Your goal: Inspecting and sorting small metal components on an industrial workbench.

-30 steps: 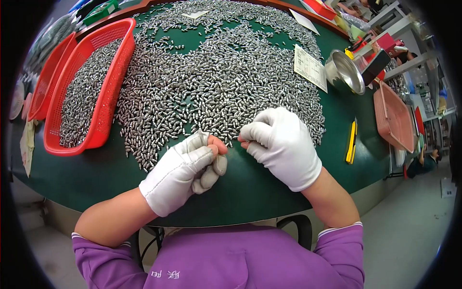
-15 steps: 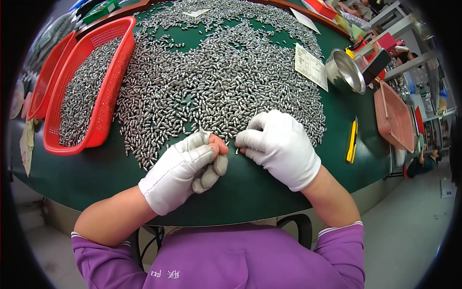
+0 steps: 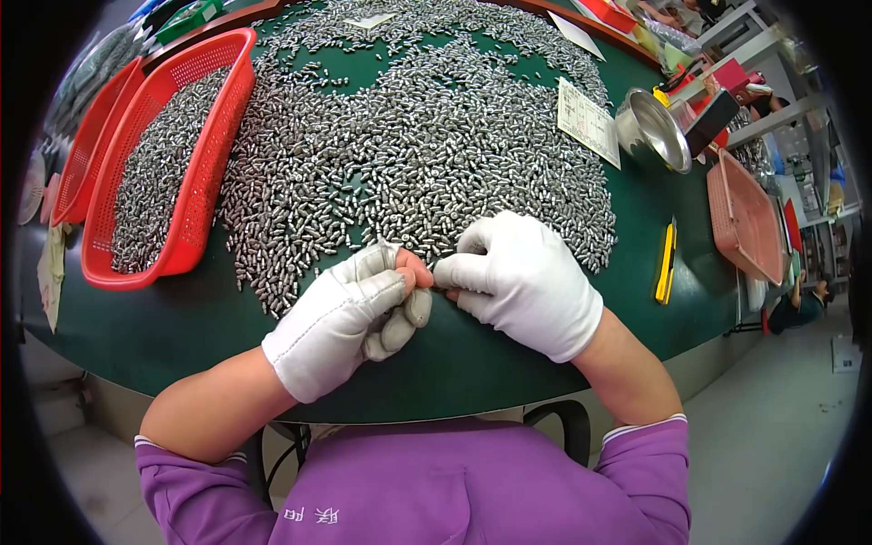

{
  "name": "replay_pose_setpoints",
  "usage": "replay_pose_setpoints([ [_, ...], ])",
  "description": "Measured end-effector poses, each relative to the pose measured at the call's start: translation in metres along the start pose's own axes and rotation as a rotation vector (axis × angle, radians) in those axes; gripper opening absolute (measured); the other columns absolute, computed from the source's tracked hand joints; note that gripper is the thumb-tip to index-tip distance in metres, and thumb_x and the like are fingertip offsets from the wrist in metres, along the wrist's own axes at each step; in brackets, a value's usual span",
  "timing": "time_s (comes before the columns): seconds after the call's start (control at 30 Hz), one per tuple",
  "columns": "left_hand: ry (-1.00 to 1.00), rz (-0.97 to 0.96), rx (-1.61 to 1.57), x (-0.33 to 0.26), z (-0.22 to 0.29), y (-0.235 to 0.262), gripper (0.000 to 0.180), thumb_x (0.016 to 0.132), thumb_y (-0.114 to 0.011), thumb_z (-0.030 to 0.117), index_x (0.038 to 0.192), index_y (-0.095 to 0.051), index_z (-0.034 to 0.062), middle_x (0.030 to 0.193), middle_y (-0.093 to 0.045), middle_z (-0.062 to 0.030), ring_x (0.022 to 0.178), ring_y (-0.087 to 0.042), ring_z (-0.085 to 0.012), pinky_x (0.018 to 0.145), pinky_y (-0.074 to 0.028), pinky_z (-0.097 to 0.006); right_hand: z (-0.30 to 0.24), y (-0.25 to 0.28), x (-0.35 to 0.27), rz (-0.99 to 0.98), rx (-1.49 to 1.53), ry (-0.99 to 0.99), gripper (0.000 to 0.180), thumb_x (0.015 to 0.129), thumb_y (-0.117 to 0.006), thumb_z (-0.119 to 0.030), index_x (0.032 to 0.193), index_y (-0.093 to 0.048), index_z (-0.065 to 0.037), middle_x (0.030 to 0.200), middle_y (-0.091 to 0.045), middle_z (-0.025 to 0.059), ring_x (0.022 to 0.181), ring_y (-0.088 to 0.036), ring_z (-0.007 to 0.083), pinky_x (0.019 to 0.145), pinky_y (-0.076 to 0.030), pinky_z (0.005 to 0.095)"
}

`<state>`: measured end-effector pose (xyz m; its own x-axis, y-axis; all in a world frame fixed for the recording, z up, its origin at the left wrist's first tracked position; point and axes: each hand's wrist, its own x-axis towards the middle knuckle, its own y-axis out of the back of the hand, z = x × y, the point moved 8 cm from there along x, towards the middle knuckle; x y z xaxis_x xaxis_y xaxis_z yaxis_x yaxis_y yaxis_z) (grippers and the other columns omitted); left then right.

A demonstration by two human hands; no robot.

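A wide spread of small bullet-shaped metal parts point(image 3: 436, 154) covers much of the green table point(image 3: 454, 372). At its near edge my left hand point(image 3: 350, 313) is closed in a pinch, in a white glove with the thumb and a fingertip bare. Whatever sits between those fingertips is too small to make out. My right hand point(image 3: 522, 286), also in a white glove, is closed too, its fingertips close beside the left ones. What it holds is hidden by its fingers.
At left stands a red plastic basket point(image 3: 238, 109) filled with the same metal parts. A second red basket point(image 3: 86, 173) is beyond it. On the right are a paper sheet point(image 3: 589, 123), a steel bowl point(image 3: 649, 127), a yellow utility knife point(image 3: 666, 263) and a pink basket point(image 3: 740, 218).
My right hand has moved slightly left, so its fingertips are now nearer my left hand's. A tiny piece seen below the right fingertips earlier no longer shows. The left hand has barely moved.
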<state>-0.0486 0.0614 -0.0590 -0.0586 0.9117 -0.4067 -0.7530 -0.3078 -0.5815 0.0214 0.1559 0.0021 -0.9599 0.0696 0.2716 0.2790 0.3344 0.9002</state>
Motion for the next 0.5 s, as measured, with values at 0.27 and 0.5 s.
replay_pose_setpoints([
  [0.27, 0.042, 0.036, 0.067, -0.002, -0.002, 0.0, 0.017, 0.094, -0.059, 0.024, 0.103, -0.053, 0.0105, 0.079, -0.052, -0.0005, 0.056, -0.038, -0.0042, 0.048, -0.028, -0.018, -0.001, -0.001, 0.0, 0.013, 0.007, -0.014, 0.013, 0.071, -0.071, -0.016, 0.082, -0.066, -0.013, 0.079, -0.058, 0.004, 0.075, -0.059, 0.0255, 0.063, -0.049, 0.038],
  [0.5, 0.125, 0.01, 0.322, -0.003, 0.0, -0.007, 0.021, 0.092, -0.06, 0.024, 0.102, -0.052, 0.0082, 0.083, -0.057, 0.0004, 0.061, -0.048, -0.0044, 0.052, -0.038, -0.019, -0.009, 0.019, 0.002, 0.166, 0.31, 0.07, 0.019, 0.067, -0.077, -0.009, 0.083, -0.068, -0.011, 0.078, -0.063, 0.0062, 0.069, -0.061, 0.0259, 0.058, -0.05, 0.0358],
])
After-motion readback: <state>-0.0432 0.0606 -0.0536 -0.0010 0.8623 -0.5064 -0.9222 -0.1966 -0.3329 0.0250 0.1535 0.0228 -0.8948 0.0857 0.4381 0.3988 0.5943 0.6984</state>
